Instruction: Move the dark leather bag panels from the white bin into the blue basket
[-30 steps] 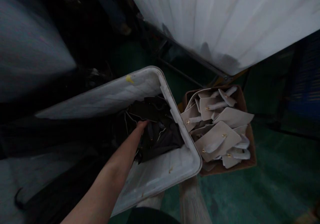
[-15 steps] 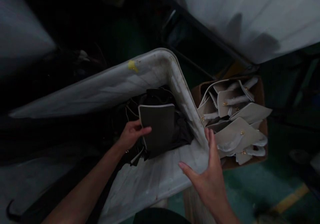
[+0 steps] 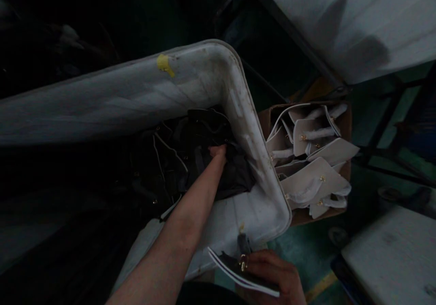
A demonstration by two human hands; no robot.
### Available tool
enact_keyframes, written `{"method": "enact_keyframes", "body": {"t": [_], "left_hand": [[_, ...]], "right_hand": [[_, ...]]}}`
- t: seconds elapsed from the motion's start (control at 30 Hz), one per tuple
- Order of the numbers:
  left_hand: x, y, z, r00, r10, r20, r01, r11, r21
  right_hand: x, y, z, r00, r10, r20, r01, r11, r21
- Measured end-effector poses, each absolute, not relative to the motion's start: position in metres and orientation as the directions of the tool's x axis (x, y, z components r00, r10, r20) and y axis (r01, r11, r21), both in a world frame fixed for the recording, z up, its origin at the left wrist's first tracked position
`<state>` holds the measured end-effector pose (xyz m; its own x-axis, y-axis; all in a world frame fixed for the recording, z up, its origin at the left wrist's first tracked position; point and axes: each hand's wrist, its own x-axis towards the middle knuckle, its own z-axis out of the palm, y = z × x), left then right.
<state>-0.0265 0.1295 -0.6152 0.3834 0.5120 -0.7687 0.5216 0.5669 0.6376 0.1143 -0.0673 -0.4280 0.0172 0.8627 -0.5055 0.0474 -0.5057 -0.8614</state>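
Note:
My left hand (image 3: 218,150) reaches down into the white bin (image 3: 238,110), among dark bag pieces (image 3: 200,128) with pale edges and small gold fittings. Its fingers look curled in against the dark material; what they hold is hidden in the shadow. At the near side of the bin, my right hand (image 3: 275,273) grips a dark handbag piece (image 3: 235,268) with a white edge, a gold fitting and a short wrapped strap. The thumb is mostly out of sight.
A cardboard box (image 3: 346,159) packed with pale bag pieces (image 3: 309,178) stands against the bin's right side. A large pale surface (image 3: 391,19) on a dark frame fills the upper right. Another pale surface (image 3: 391,255) lies at lower right, above green floor (image 3: 306,255).
The dark piece has passed from my left hand to my right, now lower and nearer me. My left hand has moved right and deeper into the bin. The view has shifted slightly.

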Motion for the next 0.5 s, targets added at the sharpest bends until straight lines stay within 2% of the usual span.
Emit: {"method": "enact_keyframes", "body": {"t": [0.07, 0.13, 0.2, 0.27, 0.3, 0.37, 0.43, 0.5], "left_hand": [[-0.025, 0.136, -0.616, 0.334, 0.566, -0.754, 0.444, 0.611, 0.656], [-0.026, 0.148, -0.61, 0.305, 0.602, -0.738, 0.393, 0.627, 0.673], [-0.032, 0.157, -0.588, 0.294, 0.618, -0.729, 0.371, 0.629, 0.683], [-0.043, 0.155, -0.546, 0.396, 0.575, -0.716, 0.357, 0.622, 0.697], [-0.05, 0.151, -0.521, 0.49, 0.516, -0.702, 0.355, 0.617, 0.702], [-0.059, 0.137, -0.472, 0.77, 0.254, -0.586, 0.352, 0.597, 0.721], [-0.062, 0.125, -0.442, 0.851, 0.028, -0.525, 0.374, 0.669, 0.642], [-0.061, 0.125, -0.448, 0.836, -0.137, -0.532, 0.464, 0.694, 0.551]], "right_hand": [[0.116, -0.073, -0.427, -0.079, 0.844, -0.531, 0.038, -0.53, -0.847], [0.121, -0.07, -0.421, -0.091, 0.829, -0.552, 0.091, -0.545, -0.834], [0.129, -0.059, -0.413, -0.01, 0.853, -0.522, 0.227, -0.507, -0.832], [0.138, -0.045, -0.404, 0.09, 0.886, -0.455, 0.361, -0.455, -0.814], [0.143, -0.038, -0.4, 0.132, 0.9, -0.415, 0.397, -0.432, -0.81], [0.149, -0.03, -0.393, 0.142, 0.914, -0.379, 0.405, -0.403, -0.821], [0.151, -0.029, -0.389, 0.04, 0.909, -0.415, 0.329, -0.404, -0.853], [0.148, -0.036, -0.385, -0.063, 0.873, -0.483, 0.242, -0.456, -0.856]]}}
